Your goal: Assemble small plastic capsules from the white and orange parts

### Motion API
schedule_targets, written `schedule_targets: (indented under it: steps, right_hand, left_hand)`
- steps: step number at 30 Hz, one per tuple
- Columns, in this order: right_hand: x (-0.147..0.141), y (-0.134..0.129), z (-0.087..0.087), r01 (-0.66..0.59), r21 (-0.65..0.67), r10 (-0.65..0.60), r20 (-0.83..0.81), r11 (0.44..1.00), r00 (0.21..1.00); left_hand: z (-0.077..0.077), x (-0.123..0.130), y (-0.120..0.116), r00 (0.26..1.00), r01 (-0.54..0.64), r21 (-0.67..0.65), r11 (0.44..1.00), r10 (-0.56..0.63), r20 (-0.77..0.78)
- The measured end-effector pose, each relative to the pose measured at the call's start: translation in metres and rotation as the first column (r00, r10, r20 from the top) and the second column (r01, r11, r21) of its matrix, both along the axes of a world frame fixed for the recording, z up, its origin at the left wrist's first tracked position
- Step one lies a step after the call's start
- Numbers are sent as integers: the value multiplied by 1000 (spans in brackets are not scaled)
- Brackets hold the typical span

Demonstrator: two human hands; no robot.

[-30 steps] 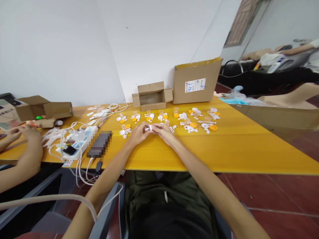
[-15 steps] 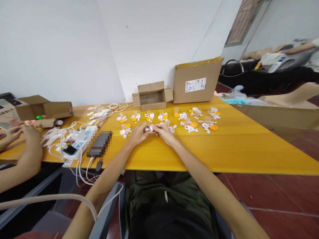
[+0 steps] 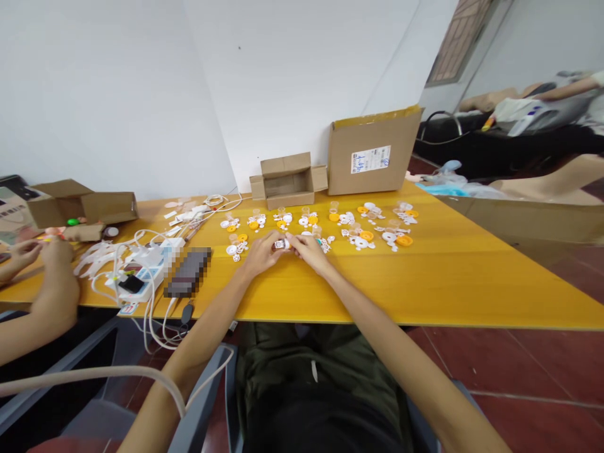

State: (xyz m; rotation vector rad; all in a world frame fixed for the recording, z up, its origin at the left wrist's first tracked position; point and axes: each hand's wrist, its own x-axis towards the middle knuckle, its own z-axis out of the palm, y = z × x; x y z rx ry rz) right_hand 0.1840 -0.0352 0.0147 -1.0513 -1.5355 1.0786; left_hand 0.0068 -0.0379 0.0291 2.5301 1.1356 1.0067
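Observation:
Both hands meet over the yellow table (image 3: 425,283), fingers closed around a small white plastic piece (image 3: 282,244) with dark marks on its side. My left hand (image 3: 263,253) grips it from the left, and my right hand (image 3: 306,249) from the right; its exact kind is too small to tell. Beyond the hands lie several groups of small parts: clear plastic cups (image 3: 334,206), orange rings (image 3: 366,236), white discs (image 3: 389,237) and white pieces with holes (image 3: 236,257). One group beside my right hand is partly hidden by it.
An open cardboard box (image 3: 287,185) and a larger closed carton (image 3: 372,154) stand against the wall. Left of me are a power strip (image 3: 158,270) with tangled white cables, a blurred-out dark device (image 3: 187,272) and a co-worker's hands (image 3: 51,248). A brown box (image 3: 528,217) stands beyond the table's right edge.
The white piece has turned slightly between my fingers, so its dark-marked side shows more clearly. My hands stay in nearly the same place.

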Motion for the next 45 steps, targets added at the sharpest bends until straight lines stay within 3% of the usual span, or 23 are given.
schedule_targets:
  steps: [5,14,21,26,31,35,39,42,45]
  right_hand:
    - [0,1,-2,27,36,-30,80,999,996]
    - [-2,5,-7,9,42,-12,63,999,998]
    - [1,12,-16,106,233,-145,160,967,976]
    - [-5,9,-19,153,412,-301,322,898,898]
    - [-16,8,-13,-16,465,-305,606,885,735]
    - [-22,9,-10,-88,450,-285,692,888,664]
    - [-19,11,-11,-31,437,-253,575,899,778]
    - [-11,13,-13,110,376,-252,353,920,901]
    - [-6,15,-12,206,312,-252,114,927,961]
  left_hand:
    - [1,0,0,1000,19,17,1000,-20,18]
    - [3,6,0,988,39,-63,997,-29,150]
    - [6,3,6,925,-41,-131,991,88,370]
    - [2,-2,16,868,-57,-221,974,158,472]
    - [-4,-6,26,817,-56,-286,957,208,537]
    - [-7,-9,30,799,-86,-306,948,250,548]
    - [-9,-10,30,801,-78,-351,933,268,536]
    - [-10,-8,31,811,-62,-371,926,263,522]
    - [-12,-6,31,829,-66,-377,924,261,494]
